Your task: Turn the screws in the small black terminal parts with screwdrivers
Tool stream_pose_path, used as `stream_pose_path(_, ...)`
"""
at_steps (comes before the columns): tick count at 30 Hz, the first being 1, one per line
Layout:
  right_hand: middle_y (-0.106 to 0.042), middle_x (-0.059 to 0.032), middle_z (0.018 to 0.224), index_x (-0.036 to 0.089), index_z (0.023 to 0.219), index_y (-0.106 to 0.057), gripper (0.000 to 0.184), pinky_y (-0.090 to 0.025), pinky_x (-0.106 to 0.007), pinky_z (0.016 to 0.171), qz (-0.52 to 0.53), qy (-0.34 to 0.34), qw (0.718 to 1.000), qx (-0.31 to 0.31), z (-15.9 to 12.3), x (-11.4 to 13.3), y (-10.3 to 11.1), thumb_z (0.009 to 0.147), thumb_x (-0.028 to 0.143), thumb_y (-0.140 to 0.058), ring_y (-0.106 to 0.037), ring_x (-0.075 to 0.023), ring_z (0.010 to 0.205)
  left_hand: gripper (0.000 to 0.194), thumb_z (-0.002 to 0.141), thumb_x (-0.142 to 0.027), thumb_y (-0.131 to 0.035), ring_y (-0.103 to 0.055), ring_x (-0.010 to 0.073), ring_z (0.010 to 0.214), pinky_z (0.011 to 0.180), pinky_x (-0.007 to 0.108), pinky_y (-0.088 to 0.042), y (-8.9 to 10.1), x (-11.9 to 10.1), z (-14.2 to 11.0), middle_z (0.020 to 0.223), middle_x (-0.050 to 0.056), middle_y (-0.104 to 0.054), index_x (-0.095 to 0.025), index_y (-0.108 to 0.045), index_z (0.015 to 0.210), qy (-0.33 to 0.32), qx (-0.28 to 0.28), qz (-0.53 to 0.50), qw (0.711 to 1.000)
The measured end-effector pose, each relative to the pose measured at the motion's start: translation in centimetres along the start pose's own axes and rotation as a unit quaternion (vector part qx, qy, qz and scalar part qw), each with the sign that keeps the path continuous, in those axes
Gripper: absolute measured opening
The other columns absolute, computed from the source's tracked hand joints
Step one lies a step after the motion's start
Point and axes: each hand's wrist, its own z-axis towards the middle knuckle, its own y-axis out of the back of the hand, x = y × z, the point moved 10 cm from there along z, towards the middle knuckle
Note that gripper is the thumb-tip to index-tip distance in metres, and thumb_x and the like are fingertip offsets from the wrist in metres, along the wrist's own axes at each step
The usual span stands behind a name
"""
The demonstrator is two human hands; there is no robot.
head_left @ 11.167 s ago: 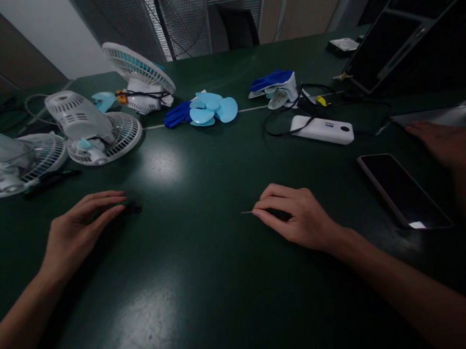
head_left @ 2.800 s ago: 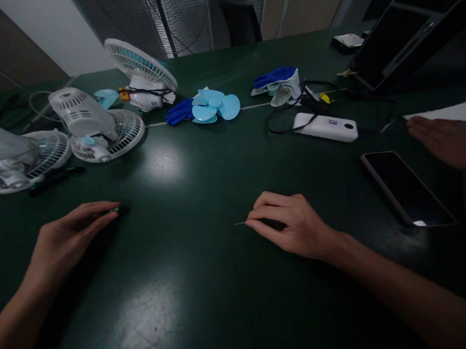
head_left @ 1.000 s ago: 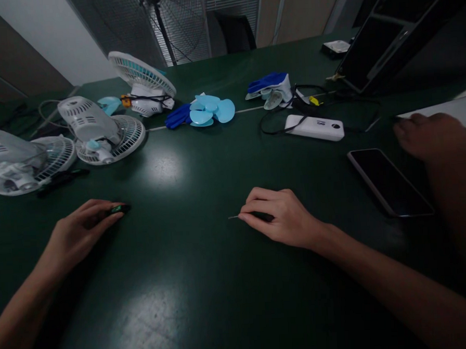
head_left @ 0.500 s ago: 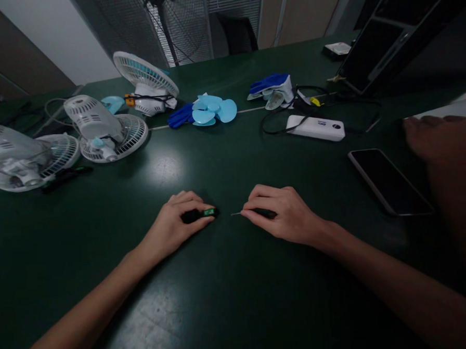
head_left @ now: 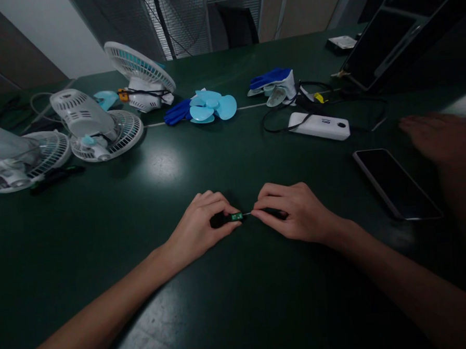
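Holds a small black piece with a green patch [head_left: 235, 216] in the left hand [head_left: 204, 220], in a narrow pinch between thumb and fingers, near the middle of the dark green tabletop [head_left: 232, 299]; cannot tell whether resting on it or just above. Grips a slim dark-handled tool [head_left: 276, 213] in the right hand [head_left: 297, 213], likewise pinched close. Points its thin metal shaft [head_left: 247, 214] leftward at the piece's right end; cannot tell whether touching or inserted. Has a smartphone [head_left: 396, 184] lying to the right, and beyond it a white oblong device [head_left: 320, 126]. Shares the right side with another person's hand [head_left: 436, 135], near the phone. Faces, farther back, a blue-and-white glove [head_left: 273, 80], a light blue fan blade [head_left: 211, 106] and, at left, three white desk fans [head_left: 82, 112].
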Motion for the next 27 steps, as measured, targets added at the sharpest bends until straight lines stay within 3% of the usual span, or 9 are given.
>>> stream_pose_path(6,-0.069,-0.0014,0.093,0.021,0.097,-0.075,0.015,-0.039,-0.025,0.056,0.022,-0.002,1.000,-0.008,0.2,0.5,-0.1,0.096,0.030,-0.062,-0.058,-0.0085,0.065,0.012,0.093,-0.033,-0.069,-0.057,0.0188,0.091,0.081,0.035,-0.037,0.0,0.0,0.1,0.096,0.000,-0.067,-0.026,-0.070,0.103,0.003,-0.003,0.000,1.000)
stream_pose_path(12,-0.069,-0.0031,0.087,0.019,0.093,-0.074,0.010,-0.050,-0.026,0.066,0.181,-0.025,0.975,-0.125,0.6,1.2,2.4,0.095,0.023,-0.065,-0.064,-0.0124,0.075,0.012,0.093,-0.034,-0.069,-0.056,0.0194,0.091,0.080,0.035,-0.037,-0.1,0.0,0.1,0.095,0.000,-0.066,-0.025,-0.069,0.101,0.006,0.002,0.002,1.000)
stream_pose_path(22,-0.069,-0.0042,0.089,0.019,0.096,-0.075,0.012,-0.052,-0.027,0.067,0.134,-0.031,0.986,-0.097,0.4,-0.4,1.3,0.094,0.024,-0.065,-0.065,-0.0135,0.077,0.016,0.096,-0.036,-0.064,-0.058,0.0202,0.095,0.083,0.037,-0.040,0.0,-0.3,-0.1,0.102,0.002,-0.067,-0.027,-0.068,0.108,-0.008,0.008,0.010,1.000)
stream_pose_path(27,-0.070,-0.0038,0.088,0.020,0.097,-0.076,0.014,-0.051,-0.026,0.065,0.123,-0.030,0.988,-0.089,0.5,-0.2,1.2,0.095,0.026,-0.064,-0.065,-0.0133,0.076,0.021,0.099,-0.035,-0.059,-0.060,0.0199,0.104,0.094,0.038,-0.045,0.7,0.3,-2.1,0.113,0.003,-0.066,-0.029,-0.067,0.118,-0.015,0.034,0.018,0.999)
